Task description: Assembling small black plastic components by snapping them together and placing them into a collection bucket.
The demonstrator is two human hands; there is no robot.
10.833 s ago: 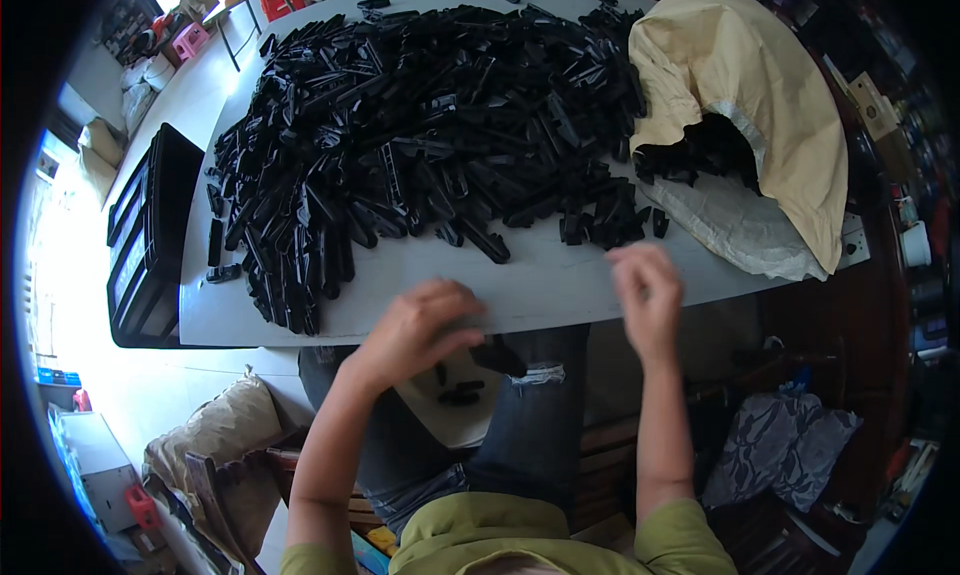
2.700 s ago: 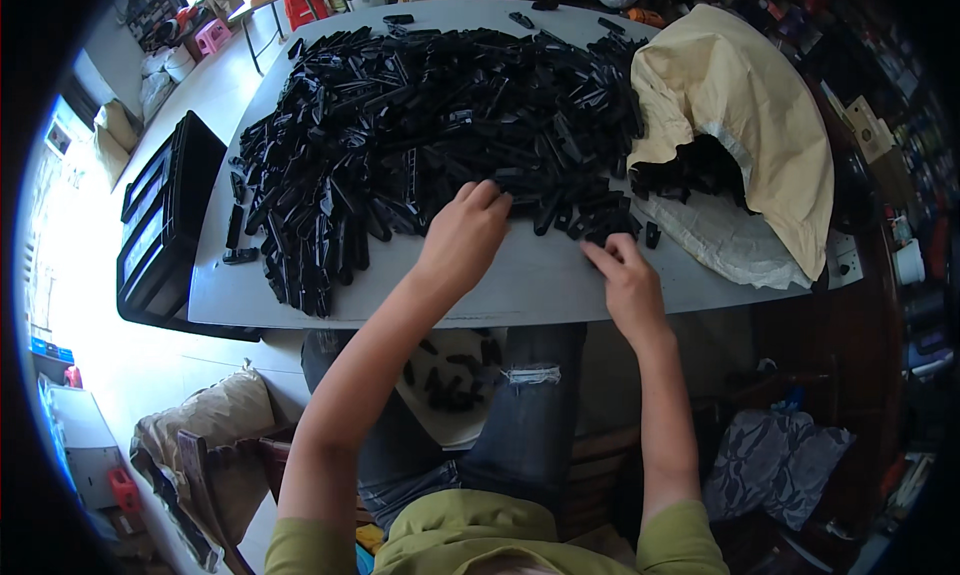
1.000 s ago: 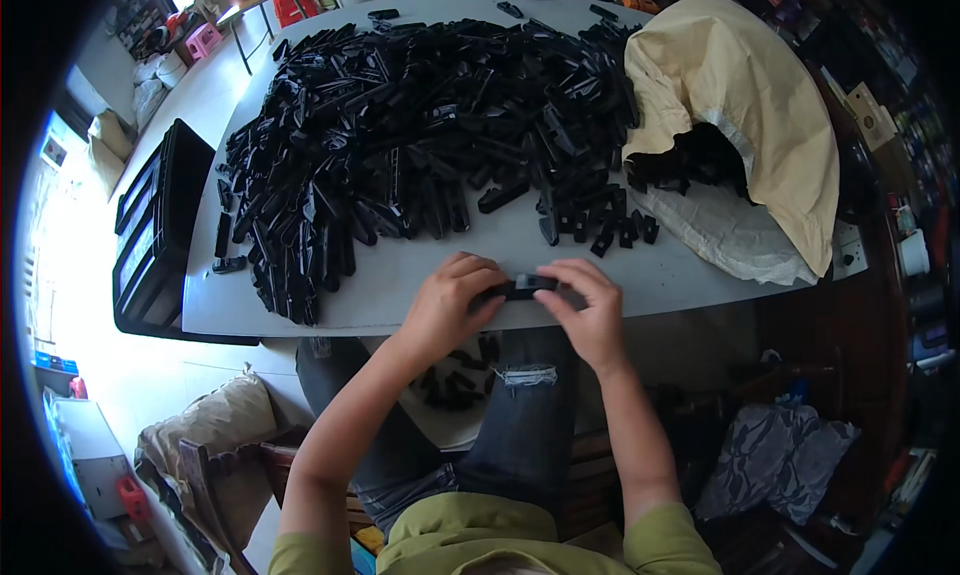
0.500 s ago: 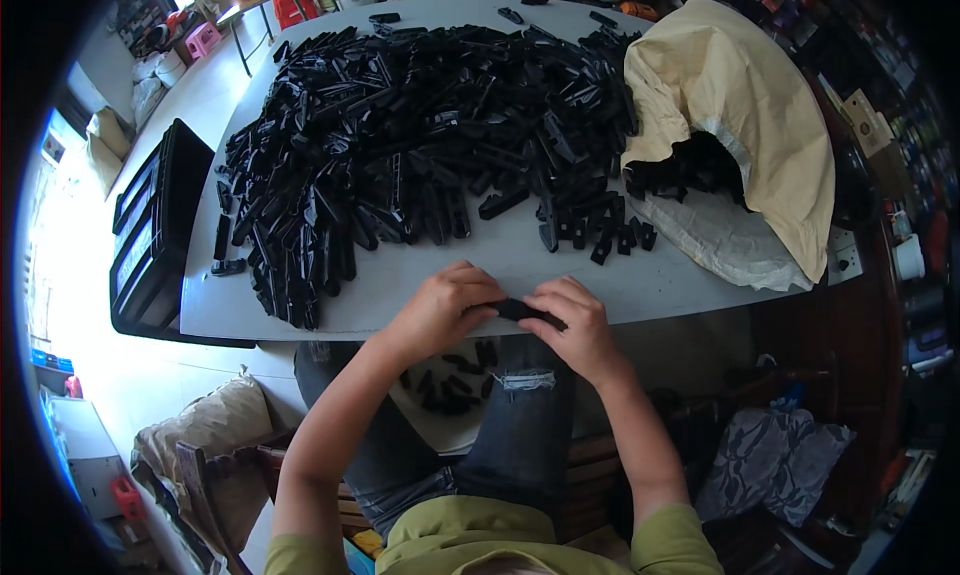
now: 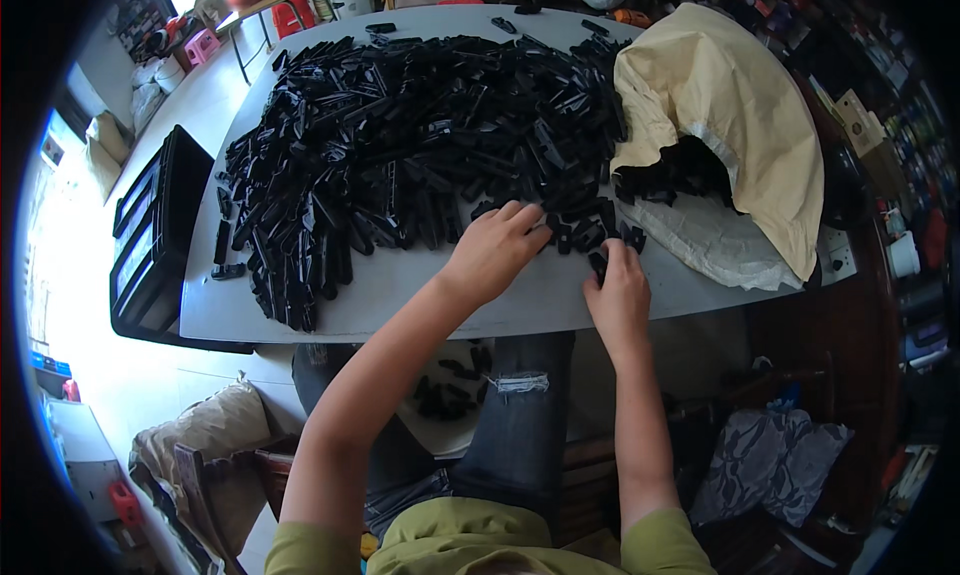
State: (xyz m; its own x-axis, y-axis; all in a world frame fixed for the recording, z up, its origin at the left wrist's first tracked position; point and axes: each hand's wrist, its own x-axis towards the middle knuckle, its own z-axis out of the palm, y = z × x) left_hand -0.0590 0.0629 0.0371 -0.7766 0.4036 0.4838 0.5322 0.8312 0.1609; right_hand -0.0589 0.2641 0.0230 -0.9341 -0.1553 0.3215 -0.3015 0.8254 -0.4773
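Note:
A large heap of black plastic pieces (image 5: 400,145), mostly long and narrow, covers much of the grey-white table (image 5: 400,295). At its near edge my left hand (image 5: 497,250) is closed, with bent fingers over the black pieces; whatever they grip is hidden under them. Further right, my right hand (image 5: 620,290) pinches a small black plastic piece (image 5: 598,265) between thumb and fingers. Just beyond it lie several short, blocky black pieces (image 5: 585,233). More black pieces (image 5: 445,395) rest in a pale container below the table edge, between my legs.
A beige sack (image 5: 740,105) lies on the right of the table, its mouth open on black pieces (image 5: 680,175). A black crate (image 5: 160,235) stands against the table's left side. A few loose pieces (image 5: 380,27) lie along the far edge.
Both hands have left the near table edge, where they held a black piece together. They have moved forward and apart to the pieces; that held piece is no longer seen between them.

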